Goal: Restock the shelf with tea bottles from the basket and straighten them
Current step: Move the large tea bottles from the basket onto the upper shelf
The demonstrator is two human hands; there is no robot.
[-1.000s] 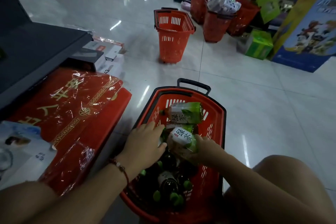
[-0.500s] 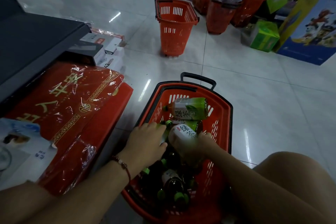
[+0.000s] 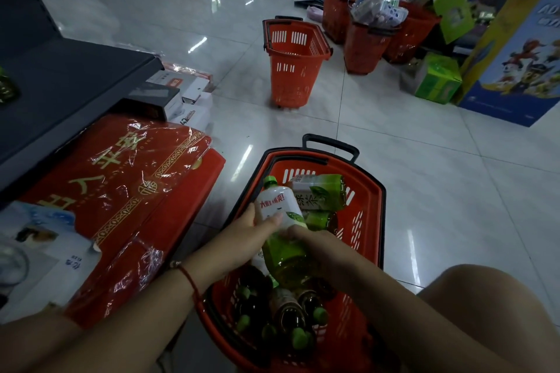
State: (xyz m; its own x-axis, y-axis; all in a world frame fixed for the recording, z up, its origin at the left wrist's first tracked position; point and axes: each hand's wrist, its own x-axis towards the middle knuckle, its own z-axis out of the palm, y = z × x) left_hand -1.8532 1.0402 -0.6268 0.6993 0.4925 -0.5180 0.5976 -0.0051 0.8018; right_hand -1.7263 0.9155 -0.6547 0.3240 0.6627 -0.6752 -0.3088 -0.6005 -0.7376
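Head view, left to right. Dark shelf [image 3: 60, 85] at far left, red gift box [image 3: 121, 191] under it. Left hand [image 3: 245, 239] wraps top part of tea bottle [image 3: 281, 233], fingers curled round it. Right hand [image 3: 315, 248] holds lower part, fingers curled too. Bottle lifted just above red basket [image 3: 372, 221], more bottles inside. Step, I think: taking bottle out. Next: carry it left to shelf, stand it up straight.
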